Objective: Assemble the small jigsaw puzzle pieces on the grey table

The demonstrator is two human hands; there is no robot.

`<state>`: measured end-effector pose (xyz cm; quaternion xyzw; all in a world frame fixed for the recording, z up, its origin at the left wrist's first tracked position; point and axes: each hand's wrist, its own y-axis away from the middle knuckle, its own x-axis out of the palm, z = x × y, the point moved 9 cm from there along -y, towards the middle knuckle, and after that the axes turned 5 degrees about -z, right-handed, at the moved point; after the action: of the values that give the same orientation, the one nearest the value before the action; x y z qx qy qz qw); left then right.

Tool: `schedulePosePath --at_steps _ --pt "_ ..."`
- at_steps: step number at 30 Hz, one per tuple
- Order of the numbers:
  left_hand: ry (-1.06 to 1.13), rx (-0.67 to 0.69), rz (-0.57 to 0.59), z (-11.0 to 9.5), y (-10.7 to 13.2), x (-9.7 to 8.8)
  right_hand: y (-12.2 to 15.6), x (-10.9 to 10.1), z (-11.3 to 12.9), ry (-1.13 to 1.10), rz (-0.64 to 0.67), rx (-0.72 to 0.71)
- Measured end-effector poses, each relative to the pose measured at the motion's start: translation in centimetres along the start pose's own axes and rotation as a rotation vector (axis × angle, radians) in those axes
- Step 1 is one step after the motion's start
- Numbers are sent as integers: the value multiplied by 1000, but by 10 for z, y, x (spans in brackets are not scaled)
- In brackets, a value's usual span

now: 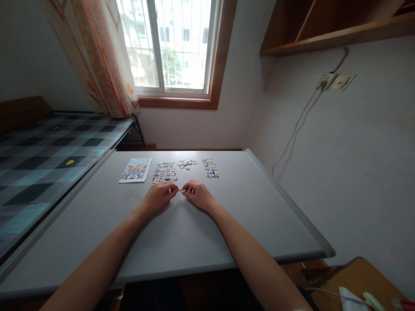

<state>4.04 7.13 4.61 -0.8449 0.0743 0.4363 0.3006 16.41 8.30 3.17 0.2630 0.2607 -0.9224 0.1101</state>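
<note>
Both hands meet over the middle of the table, fingertips pinched on a small pale jigsaw puzzle piece (180,190) between them. My left hand (160,194) grips it from the left and my right hand (198,194) from the right; whether it is one piece or two joined is too small to tell. Just beyond my left hand lie rows of jigsaw pieces (164,171), partly covered by its fingers. A loose heap of pieces (187,163) sits farther back in the middle. To the right is another group of pieces (210,167) in short rows.
A printed picture sheet (135,170) lies at the table's back left. The grey table (253,224) has raised side edges. A bed with a checked cover (65,138) stands left, a wall with a socket and cable (337,82) right, and a wooden chair (359,276) at lower right.
</note>
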Motion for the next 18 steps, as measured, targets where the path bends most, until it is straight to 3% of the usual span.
schedulePosePath --at_steps 18 --pt "103 -124 -10 11 2 2 0 -8 12 12 -68 -95"
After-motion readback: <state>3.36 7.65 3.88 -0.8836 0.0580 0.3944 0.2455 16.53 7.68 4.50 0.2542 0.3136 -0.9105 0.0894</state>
